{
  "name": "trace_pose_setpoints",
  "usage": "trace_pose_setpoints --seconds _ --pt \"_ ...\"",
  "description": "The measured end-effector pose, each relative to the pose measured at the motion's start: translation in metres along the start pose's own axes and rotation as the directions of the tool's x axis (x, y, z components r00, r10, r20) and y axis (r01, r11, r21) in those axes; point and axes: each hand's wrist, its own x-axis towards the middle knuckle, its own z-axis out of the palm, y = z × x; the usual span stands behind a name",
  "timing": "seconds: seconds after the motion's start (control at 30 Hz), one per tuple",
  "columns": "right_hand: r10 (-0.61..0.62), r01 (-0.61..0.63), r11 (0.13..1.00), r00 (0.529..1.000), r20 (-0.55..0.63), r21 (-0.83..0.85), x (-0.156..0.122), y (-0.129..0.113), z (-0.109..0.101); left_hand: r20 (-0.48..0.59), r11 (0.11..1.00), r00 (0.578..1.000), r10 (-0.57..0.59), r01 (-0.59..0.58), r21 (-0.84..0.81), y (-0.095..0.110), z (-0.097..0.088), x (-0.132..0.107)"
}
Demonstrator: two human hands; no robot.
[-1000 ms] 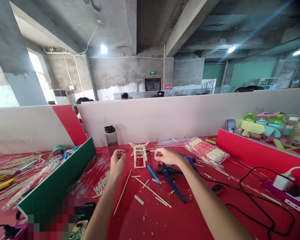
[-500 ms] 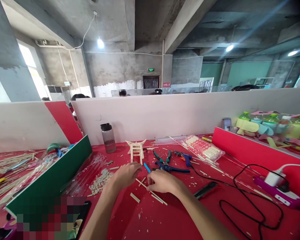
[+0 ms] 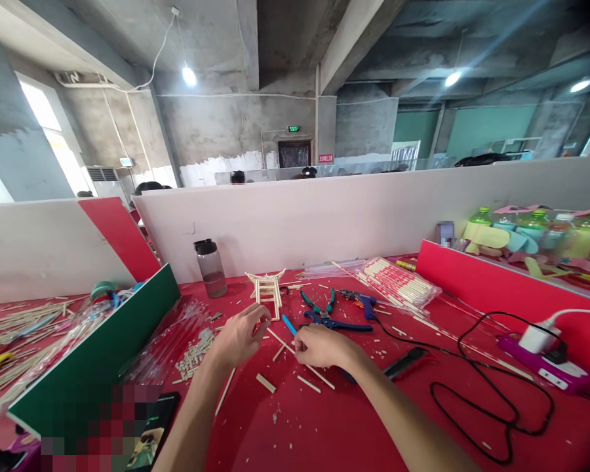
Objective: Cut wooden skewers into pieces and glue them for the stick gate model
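My right hand (image 3: 319,345) is closed over a long thin wooden stick (image 3: 319,376), which slants across the red tabletop beneath its fingers. A slim blue tool (image 3: 288,324), its kind unclear, lies just beyond those fingertips. My left hand (image 3: 240,334) hovers to the left, fingers loosely curled and apart, with nothing visible in them. Behind it stands a small frame model of glued sticks (image 3: 266,290), like a little chair or tower. Short stick pieces (image 3: 309,384) and a flat wooden strip (image 3: 265,383) lie nearer me. Another stick (image 3: 225,392) rests beside my left forearm.
Green-handled pliers (image 3: 319,305), blue-handled cutters (image 3: 341,324) and a glue gun (image 3: 364,303) lie behind my right hand. A black cutter knife (image 3: 406,362), cable and purple power strip (image 3: 545,362) sit right. A bottle (image 3: 210,269), stick pack (image 3: 400,285) and green divider (image 3: 98,354) surround the area.
My left hand has drawn back left and toward me, away from the model. My right hand has shifted slightly away from me with the stick. A stick now shows beside my left forearm.
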Motion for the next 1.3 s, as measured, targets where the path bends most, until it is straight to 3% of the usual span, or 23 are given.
trace_pose_setpoints --seconds 0.13,0.27,0.4,0.53,0.67,0.77,0.83,0.9,0.97,1.1,1.3 --pt "0.014 -0.018 0.995 0.999 0.042 0.100 -0.002 0.009 -0.007 0.165 0.985 0.976 0.139 -0.120 -0.124 0.013 0.002 0.000" --pt "-0.008 -0.009 0.980 0.997 0.082 0.201 -0.001 0.021 -0.009 0.306 0.989 0.942 0.135 -0.112 -0.091 0.011 0.013 0.000" --pt "-0.027 0.027 0.976 1.000 -0.007 0.215 0.002 0.033 -0.008 0.431 0.973 0.876 0.214 -0.153 -0.172 0.018 0.027 0.001" --pt "-0.032 0.036 0.910 0.999 -0.018 0.414 0.005 0.039 -0.006 0.482 0.959 0.831 0.278 -0.206 -0.197 0.032 0.041 0.002" --pt "-0.072 0.115 0.750 0.993 -0.093 0.651 0.009 0.041 -0.004 0.467 0.957 0.841 0.274 -0.191 -0.217 0.033 0.048 0.000" --pt "-0.046 0.201 0.663 0.972 -0.228 0.721 0.013 0.044 -0.005 0.408 0.940 0.881 0.239 -0.106 -0.323 0.026 0.043 0.003" --pt "-0.005 0.242 0.639 0.951 -0.311 0.730 0.016 0.047 -0.006 0.274 0.905 0.946 0.172 -0.042 -0.423 0.018 0.036 0.008" --pt "0.039 0.257 0.595 0.937 -0.346 0.762 0.017 0.048 -0.006 0.064 0.846 0.997 0.042 -0.001 -0.534 0.009 0.028 0.013" --pt "0.064 0.267 0.522 0.935 -0.349 0.810 0.019 0.048 -0.004 -0.060 0.766 0.994 -0.094 0.034 -0.642 -0.001 0.023 0.018" --pt "0.105 0.276 0.394 0.934 -0.341 0.877 0.024 0.037 0.002 -0.001 0.632 0.976 -0.219 0.141 -0.762 -0.009 0.028 0.020" --pt "0.199 0.305 0.258 0.912 -0.359 0.917 0.030 0.025 0.009 0.080 0.597 0.974 -0.212 0.194 -0.779 0.002 0.053 0.019"
